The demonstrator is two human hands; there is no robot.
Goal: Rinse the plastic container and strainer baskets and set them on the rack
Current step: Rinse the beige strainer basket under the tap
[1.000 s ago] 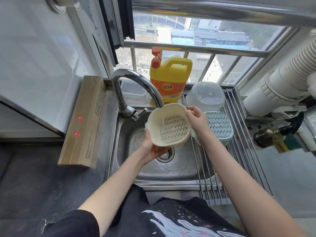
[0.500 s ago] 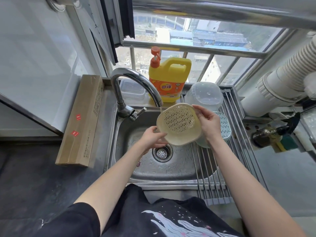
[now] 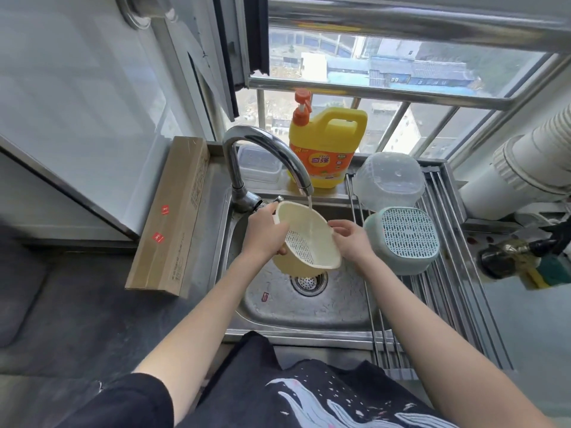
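Cream strainer basket (image 3: 307, 239) with slotted grid; pale teal strainer basket (image 3: 404, 239), same grid; yellow detergent jug (image 3: 327, 146), orange label and pump.

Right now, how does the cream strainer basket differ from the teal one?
The cream strainer basket is held over the sink, tilted, with water from the faucet running into it; the teal strainer basket lies upside down on the rack, untouched. The left hand grips the cream one's rim and the right hand touches its other side. Both have slotted bottoms.

We are looking from one head-worn wide-angle camera, facing forward and steeply down, sitting close over the stainless steel sink (image 3: 278, 316), the barred window (image 3: 401, 75) lying beyond it.
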